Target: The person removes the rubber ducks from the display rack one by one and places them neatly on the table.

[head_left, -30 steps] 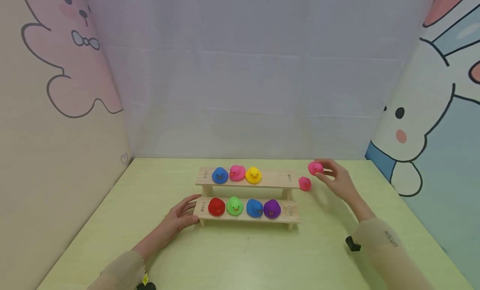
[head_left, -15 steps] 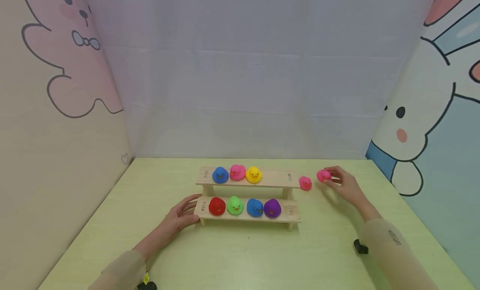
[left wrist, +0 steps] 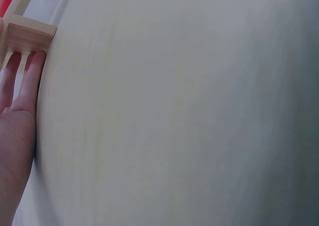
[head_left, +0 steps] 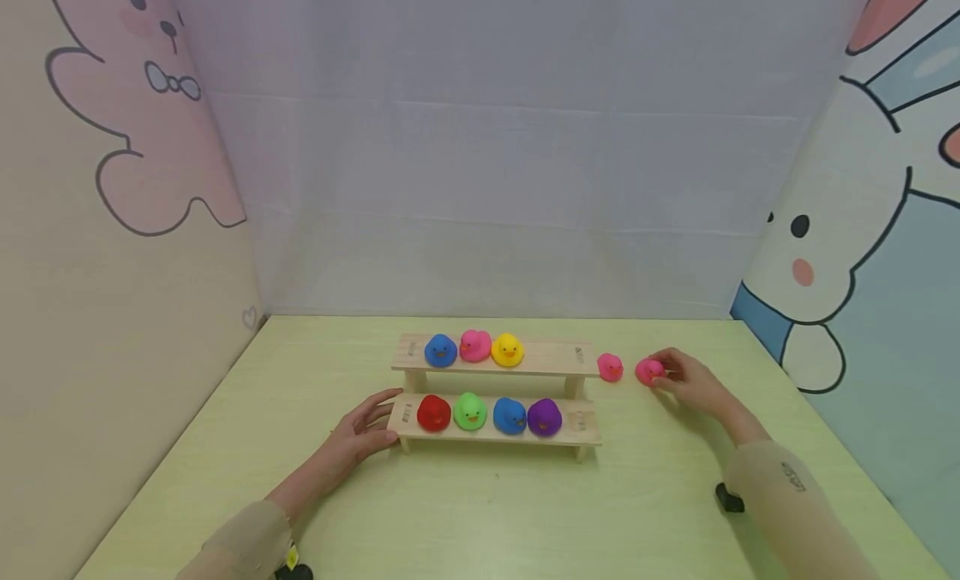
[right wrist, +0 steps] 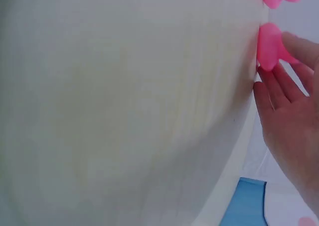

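Right of the two-tier wooden stand [head_left: 551, 357], my right hand [head_left: 692, 382] pinches a pink rubber duck [head_left: 648, 371] between thumb and fingers. In the right wrist view that duck [right wrist: 269, 46] sits low at the table surface, the thumb on its upper side. Another pink rubber duck [head_left: 610, 367] lies between it and the stand. My left hand [head_left: 349, 432] holds the left end of the stand's lower step [head_left: 405, 413], thumb at the front corner and fingers behind. In the left wrist view, extended fingers [left wrist: 31, 79] reach the wooden end [left wrist: 32, 29].
On the upper step sit blue [head_left: 440, 351], pink [head_left: 475, 345] and yellow [head_left: 507, 350] ducks. The lower step bears red [head_left: 433, 413], green [head_left: 469, 412], blue [head_left: 509, 416] and purple [head_left: 544, 417] ducks. A pale curtain [head_left: 480, 188] closes off the table's back; cartoon-printed walls flank it.
My right hand has moved right and down with the pink rubber duck, from above the other pink duck to the table beside it. The left hand and the stand have stayed put.
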Motion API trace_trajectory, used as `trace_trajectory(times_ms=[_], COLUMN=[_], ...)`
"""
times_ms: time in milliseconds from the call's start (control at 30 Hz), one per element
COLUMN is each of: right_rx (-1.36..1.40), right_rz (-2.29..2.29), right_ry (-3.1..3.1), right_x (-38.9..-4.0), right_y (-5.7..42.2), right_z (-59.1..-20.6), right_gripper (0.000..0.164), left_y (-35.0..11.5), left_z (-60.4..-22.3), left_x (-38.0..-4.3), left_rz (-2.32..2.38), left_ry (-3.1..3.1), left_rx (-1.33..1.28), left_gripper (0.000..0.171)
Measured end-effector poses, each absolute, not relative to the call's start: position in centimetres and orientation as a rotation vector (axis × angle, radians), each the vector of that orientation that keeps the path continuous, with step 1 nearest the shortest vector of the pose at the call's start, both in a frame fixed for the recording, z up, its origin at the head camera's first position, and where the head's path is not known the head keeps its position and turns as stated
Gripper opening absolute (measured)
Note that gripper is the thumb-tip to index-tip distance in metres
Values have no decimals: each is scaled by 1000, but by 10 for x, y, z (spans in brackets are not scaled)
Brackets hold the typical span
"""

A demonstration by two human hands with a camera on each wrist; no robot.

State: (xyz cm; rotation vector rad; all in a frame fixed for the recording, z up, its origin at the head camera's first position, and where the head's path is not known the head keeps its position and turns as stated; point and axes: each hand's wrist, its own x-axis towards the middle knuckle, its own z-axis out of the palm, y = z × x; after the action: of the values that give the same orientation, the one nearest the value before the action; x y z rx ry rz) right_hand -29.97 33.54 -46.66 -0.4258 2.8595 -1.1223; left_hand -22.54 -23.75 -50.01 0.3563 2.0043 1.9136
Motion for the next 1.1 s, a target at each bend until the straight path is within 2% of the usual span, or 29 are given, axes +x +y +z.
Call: trace_trajectory(times_ms=[233,1100], right_rx=[-416,-415], right_rz=[-1202,-1050], right_ry=[2712,2847], right_x=[-302,-301], right_y=[342,336], right_z=[-469,-465], right_gripper=[49,45], left_y=[-237,-237], left_z=[-498,-499], left_x=[-225,-226], left_rz=[1911,1919], left_ry=[2015,1997], left_rx=[335,328], left_gripper=[66,66])
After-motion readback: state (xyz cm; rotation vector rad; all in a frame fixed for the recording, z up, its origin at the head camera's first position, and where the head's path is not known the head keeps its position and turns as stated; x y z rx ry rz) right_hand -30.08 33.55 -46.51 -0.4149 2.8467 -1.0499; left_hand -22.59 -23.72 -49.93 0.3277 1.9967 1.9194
